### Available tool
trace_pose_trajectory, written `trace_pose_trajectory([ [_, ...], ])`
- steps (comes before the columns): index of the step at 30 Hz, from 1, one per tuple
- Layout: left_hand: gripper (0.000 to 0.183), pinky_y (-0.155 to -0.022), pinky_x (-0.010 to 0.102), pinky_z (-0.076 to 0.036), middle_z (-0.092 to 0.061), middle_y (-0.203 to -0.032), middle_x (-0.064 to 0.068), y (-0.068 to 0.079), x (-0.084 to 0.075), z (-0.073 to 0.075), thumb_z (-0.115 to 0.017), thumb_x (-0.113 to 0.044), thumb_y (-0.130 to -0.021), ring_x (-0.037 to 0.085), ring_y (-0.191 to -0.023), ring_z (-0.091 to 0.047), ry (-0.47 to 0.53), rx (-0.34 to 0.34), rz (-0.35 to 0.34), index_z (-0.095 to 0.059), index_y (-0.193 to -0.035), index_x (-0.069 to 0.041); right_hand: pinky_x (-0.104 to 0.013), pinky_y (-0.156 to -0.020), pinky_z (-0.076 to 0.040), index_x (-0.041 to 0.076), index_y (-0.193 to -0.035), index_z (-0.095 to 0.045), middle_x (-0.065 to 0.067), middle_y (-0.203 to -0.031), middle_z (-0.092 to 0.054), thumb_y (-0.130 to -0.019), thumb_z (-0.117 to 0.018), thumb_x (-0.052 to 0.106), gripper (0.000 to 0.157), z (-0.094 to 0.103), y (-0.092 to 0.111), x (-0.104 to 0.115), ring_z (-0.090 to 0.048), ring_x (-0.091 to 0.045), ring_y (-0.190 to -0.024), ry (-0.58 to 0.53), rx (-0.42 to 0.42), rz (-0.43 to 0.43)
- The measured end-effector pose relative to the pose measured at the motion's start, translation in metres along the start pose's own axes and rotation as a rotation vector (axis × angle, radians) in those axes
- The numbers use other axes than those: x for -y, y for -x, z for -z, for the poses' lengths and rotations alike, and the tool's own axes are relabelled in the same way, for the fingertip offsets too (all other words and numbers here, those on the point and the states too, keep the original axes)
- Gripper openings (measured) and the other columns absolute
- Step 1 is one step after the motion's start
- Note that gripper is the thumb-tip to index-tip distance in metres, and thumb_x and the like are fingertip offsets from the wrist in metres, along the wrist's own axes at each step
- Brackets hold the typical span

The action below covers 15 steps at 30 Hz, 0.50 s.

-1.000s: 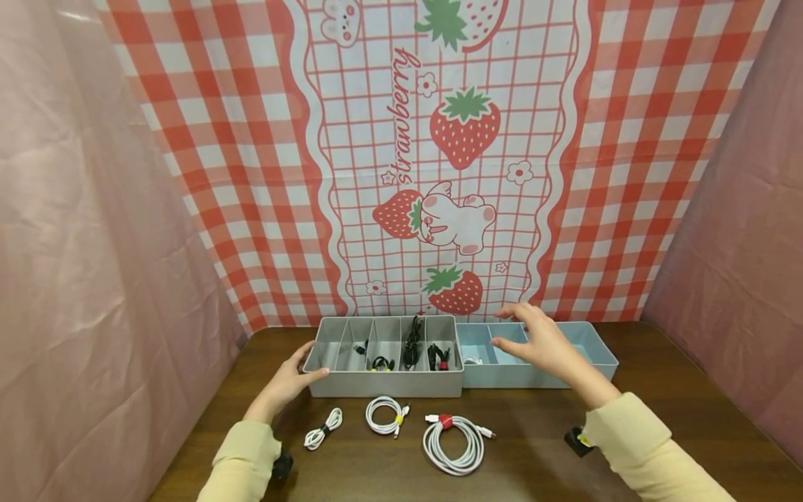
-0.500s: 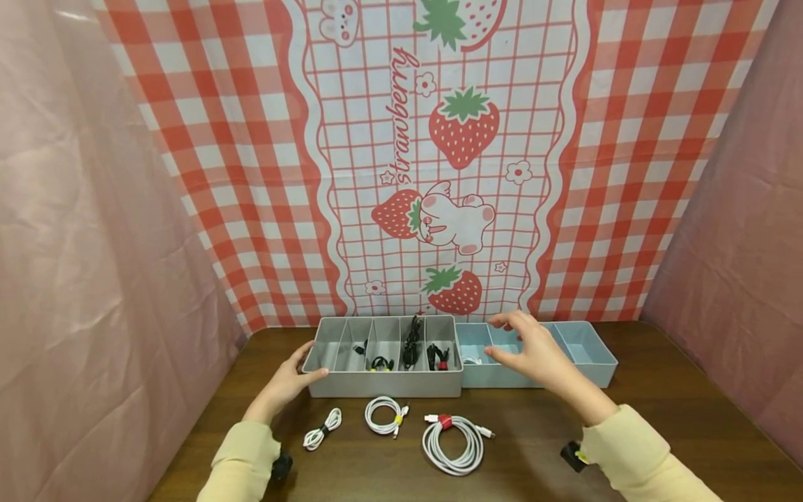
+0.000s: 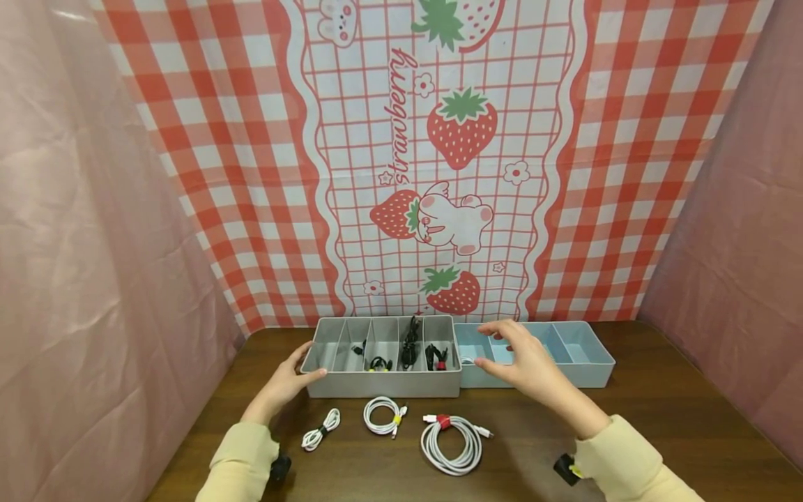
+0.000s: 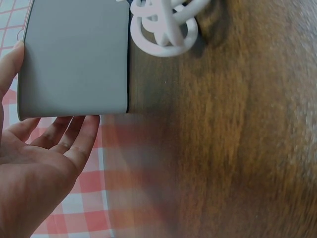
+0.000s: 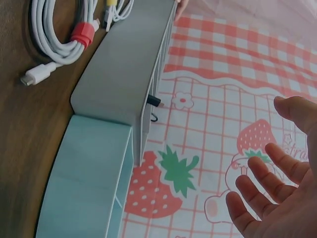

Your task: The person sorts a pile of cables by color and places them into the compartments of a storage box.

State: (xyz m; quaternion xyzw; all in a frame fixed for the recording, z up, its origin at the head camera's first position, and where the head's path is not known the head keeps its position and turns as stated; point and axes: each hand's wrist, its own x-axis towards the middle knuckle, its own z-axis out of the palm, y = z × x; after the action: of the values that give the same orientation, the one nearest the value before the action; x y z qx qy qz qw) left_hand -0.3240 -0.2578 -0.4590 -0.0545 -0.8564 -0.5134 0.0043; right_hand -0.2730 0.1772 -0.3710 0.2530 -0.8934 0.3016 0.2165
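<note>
Left hand (image 3: pixel 286 381): curled round gray box (image 3: pixel 385 384)'s left end; risk of skidding it through uneven pressure.
Right hand (image 3: pixel 530 359): holding nothing, fingers spread above blue box (image 3: pixel 583 375); could bump its rim by dropping too low.
Gray box: on table (image 3: pixel 351 481), just beside blue box; liable to knock it askew if pushed. Smooth plastic, oblong, rounded corners.
White cables (image 3: pixel 429 446): loose in front, rubbery-looking coils; snaggable by a sleeve (image 3: pixel 243 454).
Table: brown, grained wood.

Your left sleeve (image 3: pixel 231 477) pale yellow, wide cuff (image 3: pixel 247 439) folded back, your right sleeve (image 3: pixel 624 457) matching, black device (image 3: pixel 279 467) by your left cuff, second device (image 3: pixel 566 470) by your right with yellow patch (image 3: pixel 576 472), left hand (image 3: pixel 284 383) and right hand (image 3: pixel 525 361) bare
</note>
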Motion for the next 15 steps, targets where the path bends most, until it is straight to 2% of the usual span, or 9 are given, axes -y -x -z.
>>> trace_pose_trajectory([
  [7,0.076,-0.096,0.046,-0.042,-0.036,-0.143,0.027,0.001,-0.004,0.001,-0.067,-0.017,-0.088,0.039,-0.124,-0.045,0.02,0.007,0.002,-0.023,-0.148,-0.002,-0.037,-0.076,-0.048,0.01,-0.118,-0.061,-0.002,-0.11,-0.061,-0.075,-0.08,0.023,0.048,-0.01,0.006,0.002,-0.056,-0.022,-0.096,0.0,-0.013,0.054],
  [15,0.073,-0.095,0.045,-0.042,-0.036,-0.141,0.031,0.02,-0.037,0.003,-0.065,-0.011,-0.089,0.044,-0.123,-0.044,0.033,0.025,-0.006,-0.022,-0.146,0.005,-0.038,-0.077,-0.048,0.015,-0.12,-0.06,0.0,-0.111,-0.061,-0.074,-0.08,0.027,0.051,-0.023,0.013,0.004,-0.055,-0.02,-0.097,-0.012,-0.004,0.074],
])
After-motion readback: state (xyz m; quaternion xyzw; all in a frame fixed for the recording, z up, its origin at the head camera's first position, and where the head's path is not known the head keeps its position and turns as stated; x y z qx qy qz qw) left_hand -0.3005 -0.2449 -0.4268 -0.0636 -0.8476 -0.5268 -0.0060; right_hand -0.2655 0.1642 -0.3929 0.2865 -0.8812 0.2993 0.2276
